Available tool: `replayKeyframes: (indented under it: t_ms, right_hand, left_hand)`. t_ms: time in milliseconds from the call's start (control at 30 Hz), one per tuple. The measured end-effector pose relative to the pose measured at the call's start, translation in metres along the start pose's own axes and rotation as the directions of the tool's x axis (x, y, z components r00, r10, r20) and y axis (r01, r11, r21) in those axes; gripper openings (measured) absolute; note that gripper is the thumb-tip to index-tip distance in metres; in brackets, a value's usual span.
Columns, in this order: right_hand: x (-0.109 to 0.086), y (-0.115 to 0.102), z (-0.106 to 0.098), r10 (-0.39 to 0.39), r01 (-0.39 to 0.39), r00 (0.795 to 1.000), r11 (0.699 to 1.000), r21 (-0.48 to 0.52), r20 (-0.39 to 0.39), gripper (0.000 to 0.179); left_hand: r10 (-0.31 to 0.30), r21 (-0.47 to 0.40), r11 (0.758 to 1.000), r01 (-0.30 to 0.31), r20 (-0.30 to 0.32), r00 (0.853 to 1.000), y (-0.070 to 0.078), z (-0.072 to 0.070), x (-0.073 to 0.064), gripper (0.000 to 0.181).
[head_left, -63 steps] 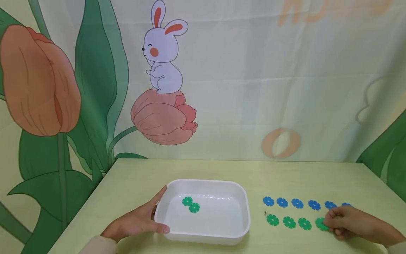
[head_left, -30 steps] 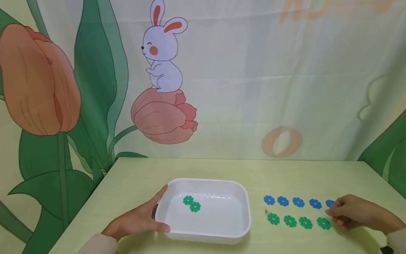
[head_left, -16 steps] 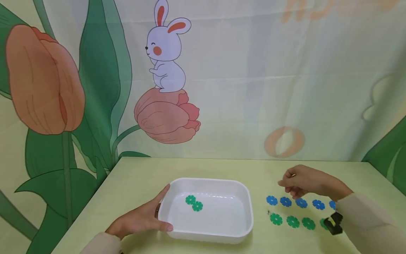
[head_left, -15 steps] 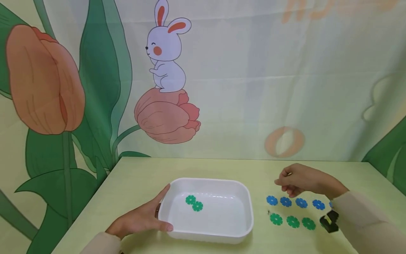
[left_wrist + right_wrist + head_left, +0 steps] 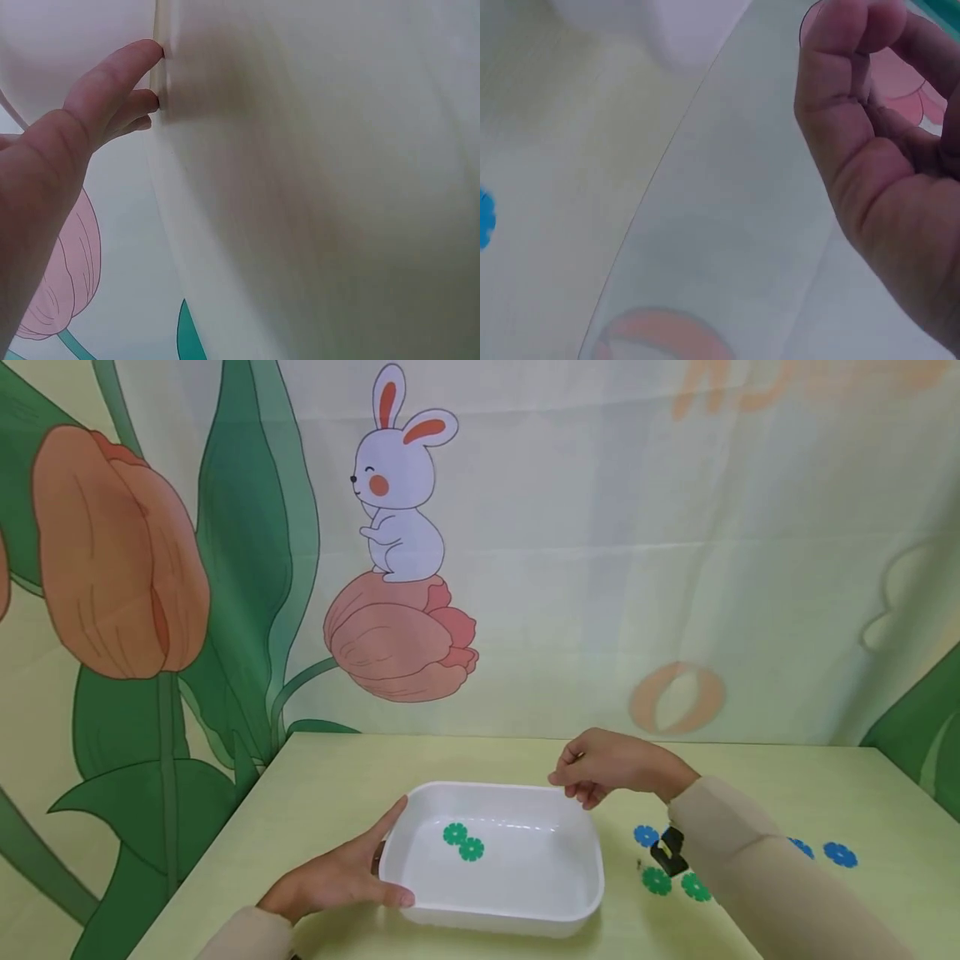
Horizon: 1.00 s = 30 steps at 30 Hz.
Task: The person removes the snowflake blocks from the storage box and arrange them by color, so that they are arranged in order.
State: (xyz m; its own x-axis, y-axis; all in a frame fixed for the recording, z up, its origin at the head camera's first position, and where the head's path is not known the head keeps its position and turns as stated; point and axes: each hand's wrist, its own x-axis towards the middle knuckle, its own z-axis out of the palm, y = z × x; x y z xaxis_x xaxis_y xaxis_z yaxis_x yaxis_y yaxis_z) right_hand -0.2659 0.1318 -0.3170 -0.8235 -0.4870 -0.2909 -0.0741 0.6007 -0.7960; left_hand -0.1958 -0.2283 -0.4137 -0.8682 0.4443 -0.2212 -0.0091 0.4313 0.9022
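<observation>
A white plastic tray (image 5: pixel 588 877) stands on the table with two green snowflake building discs (image 5: pixel 471 849) inside. My left hand (image 5: pixel 341 877) holds its left end, thumb on the near rim and fingers along the side. Over the far right corner hovers my right hand (image 5: pixel 611 768), fingers curled toward the thumb. In the right wrist view its fingertips meet, and nothing shows between them. Right of the tray lie a row of blue discs (image 5: pixel 840 854) and, nearer, a row of green discs (image 5: pixel 657 882). My right sleeve covers part of both rows.
A printed curtain (image 5: pixel 525 568) with a rabbit and tulips hangs behind the table's far edge. The pale yellow table (image 5: pixel 322 793) extends on both sides of the tray. A black clip-like object (image 5: pixel 670 852) sits at my right wrist.
My right hand has left the right end of the disc rows, where a fourth green disc came into view, and moved left to the tray's far corner. My left hand keeps its hold.
</observation>
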Motion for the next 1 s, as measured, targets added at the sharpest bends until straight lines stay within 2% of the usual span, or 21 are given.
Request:
replayKeyframes:
  t_ms: [333, 533, 833, 1000]
  right_hand:
    - [0.04, -0.019, 0.044, -0.01, 0.004, 0.997, 0.997, 0.075, 0.078, 0.013]
    - [0.06, -0.024, 0.066, 0.009, -0.014, 0.996, 0.998, 0.064, 0.084, 0.01]
    - [0.079, -0.022, 0.096, 0.063, -0.066, 0.996, 0.997, 0.045, 0.057, 0.01]
    - [0.085, -0.021, 0.108, 0.071, -0.074, 0.994, 0.997, 0.032, 0.085, 0.014]
  left_hand:
    - [-0.008, -0.013, 1.0, 0.008, -0.004, 1.0, -0.003, -0.001, -0.003, 0.122]
    - [-0.004, -0.015, 1.0, 0.004, -0.001, 1.0, -0.003, -0.001, -0.002, 0.121]
    - [-0.009, -0.004, 1.0, 0.009, 0.008, 1.0, -0.002, 0.0, 0.001, 0.118]
    - [0.002, -0.012, 1.0, -0.002, 0.011, 1.0, -0.004, -0.001, 0.001, 0.118]
